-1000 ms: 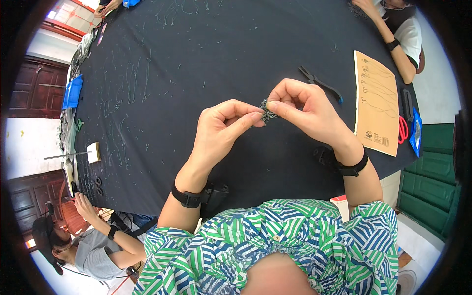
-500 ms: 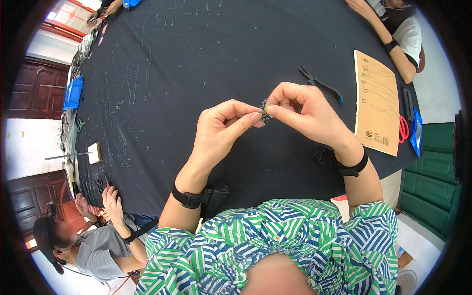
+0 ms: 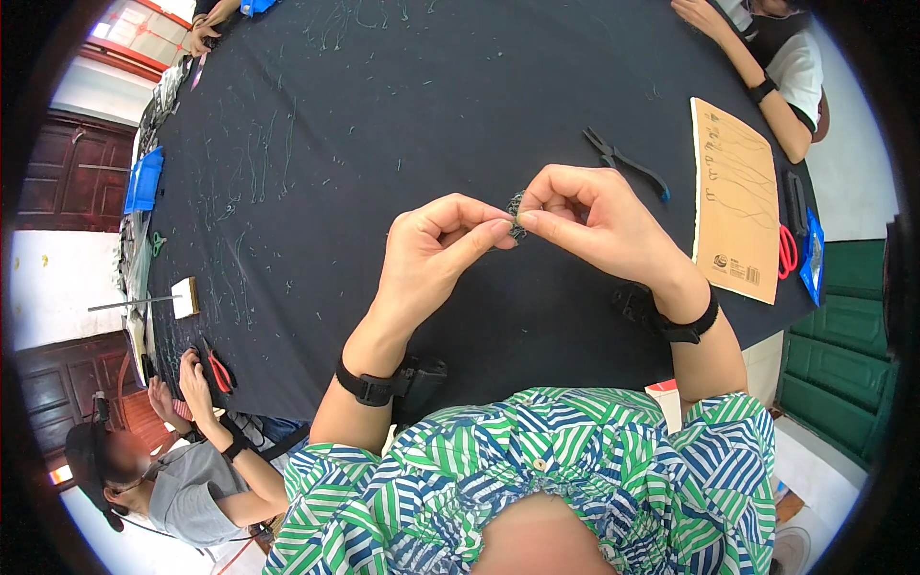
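Observation:
Above the black cloth, my left hand (image 3: 428, 257) and my right hand (image 3: 602, 225) meet fingertip to fingertip. Both pinch a small bunch of thin, dark green wire-like loops (image 3: 516, 204). The bunch is tiny and partly covered by the fingers, so its exact shape does not show. Beyond my right hand lie dark pliers (image 3: 628, 165) with a blue handle end. To the right of that hand rests a brown paper pad (image 3: 736, 216) with several thin wire-like strands and small bent pieces on it.
Thin green strands (image 3: 264, 158) and short clippings lie scattered over the black cloth (image 3: 383, 115). Red-handled scissors (image 3: 787, 252) and a blue packet (image 3: 813, 257) sit at the right edge. Co-workers sit at left and far right; red-handled pliers (image 3: 219, 371) lie beside the left one's hand (image 3: 195, 383).
My hands have barely shifted and keep their pinch on the bunch of loops. The co-worker at the left has drawn a hand leftward, uncovering the red-handled pliers.

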`<action>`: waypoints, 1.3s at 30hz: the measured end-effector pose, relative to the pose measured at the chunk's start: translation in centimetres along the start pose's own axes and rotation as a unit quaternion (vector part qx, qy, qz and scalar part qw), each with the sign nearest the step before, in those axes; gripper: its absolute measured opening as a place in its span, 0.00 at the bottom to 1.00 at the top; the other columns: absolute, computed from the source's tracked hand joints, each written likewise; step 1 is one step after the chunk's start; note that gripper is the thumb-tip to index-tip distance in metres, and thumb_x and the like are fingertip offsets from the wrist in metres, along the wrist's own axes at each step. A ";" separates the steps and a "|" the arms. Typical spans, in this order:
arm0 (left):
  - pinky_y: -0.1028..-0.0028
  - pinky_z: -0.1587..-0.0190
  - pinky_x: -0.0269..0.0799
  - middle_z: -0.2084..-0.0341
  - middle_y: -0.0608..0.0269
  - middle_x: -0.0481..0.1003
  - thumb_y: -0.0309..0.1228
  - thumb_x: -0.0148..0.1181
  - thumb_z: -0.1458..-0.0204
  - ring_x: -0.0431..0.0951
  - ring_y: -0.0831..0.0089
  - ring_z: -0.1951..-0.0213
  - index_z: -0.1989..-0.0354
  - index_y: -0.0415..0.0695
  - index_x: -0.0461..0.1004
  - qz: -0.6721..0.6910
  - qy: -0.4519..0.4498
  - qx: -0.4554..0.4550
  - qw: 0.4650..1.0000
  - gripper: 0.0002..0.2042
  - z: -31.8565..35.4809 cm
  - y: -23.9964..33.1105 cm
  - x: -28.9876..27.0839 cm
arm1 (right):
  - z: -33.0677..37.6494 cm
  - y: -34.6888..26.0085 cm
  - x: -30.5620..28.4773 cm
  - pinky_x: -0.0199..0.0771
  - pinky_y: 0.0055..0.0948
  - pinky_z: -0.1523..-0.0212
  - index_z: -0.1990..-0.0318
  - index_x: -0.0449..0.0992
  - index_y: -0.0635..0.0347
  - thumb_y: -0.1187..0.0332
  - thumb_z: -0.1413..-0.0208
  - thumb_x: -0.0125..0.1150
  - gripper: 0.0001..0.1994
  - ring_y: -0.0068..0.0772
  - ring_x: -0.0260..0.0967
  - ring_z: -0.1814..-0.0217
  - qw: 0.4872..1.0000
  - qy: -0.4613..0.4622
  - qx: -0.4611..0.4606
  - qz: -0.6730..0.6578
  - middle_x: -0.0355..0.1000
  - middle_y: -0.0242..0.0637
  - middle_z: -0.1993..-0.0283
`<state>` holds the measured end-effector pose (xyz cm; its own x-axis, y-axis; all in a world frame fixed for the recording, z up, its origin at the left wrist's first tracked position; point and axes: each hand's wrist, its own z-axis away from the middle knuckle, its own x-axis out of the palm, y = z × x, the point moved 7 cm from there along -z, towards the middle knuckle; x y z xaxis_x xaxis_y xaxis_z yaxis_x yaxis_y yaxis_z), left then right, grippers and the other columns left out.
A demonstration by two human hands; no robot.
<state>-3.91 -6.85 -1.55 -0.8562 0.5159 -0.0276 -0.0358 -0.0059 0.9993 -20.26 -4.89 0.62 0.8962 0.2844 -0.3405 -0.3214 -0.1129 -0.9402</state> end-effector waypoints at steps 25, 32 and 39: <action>0.83 0.64 0.73 0.72 0.65 0.79 0.28 0.62 0.41 0.79 0.83 0.69 0.64 0.37 0.77 0.032 0.013 -0.055 0.998 0.06 0.2 -0.3 0.1 | -0.1 0.4 1.2 0.70 0.23 0.68 0.57 0.72 0.62 0.70 0.45 0.63 0.10 0.23 0.73 0.67 0.998 0.019 -0.012 -0.054 0.76 0.35 0.64; 0.83 0.65 0.72 0.73 0.63 0.81 0.28 0.62 0.41 0.79 0.82 0.69 0.64 0.37 0.78 0.015 0.020 -0.045 0.999 0.06 0.2 -0.2 -0.3 | 0.0 -0.4 0.6 0.71 0.23 0.67 0.58 0.73 0.62 0.71 0.44 0.64 0.09 0.23 0.74 0.67 0.999 0.035 -0.010 -0.025 0.76 0.34 0.68; 0.86 0.70 0.67 0.74 0.66 0.79 0.28 0.61 0.40 0.76 0.86 0.72 0.64 0.39 0.77 -0.027 0.024 -0.019 0.999 0.06 0.4 0.2 0.0 | 0.0 -0.3 0.5 0.65 0.14 0.71 0.60 0.74 0.60 0.73 0.44 0.66 0.08 0.11 0.67 0.69 0.998 0.043 -0.031 -0.031 0.74 0.26 0.68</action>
<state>-3.74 -6.54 -1.37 -0.8762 0.4746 -0.0844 -0.1023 -0.0121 0.9947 -19.69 -4.70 0.71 0.9378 0.2096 -0.2769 -0.2472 -0.1572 -0.9561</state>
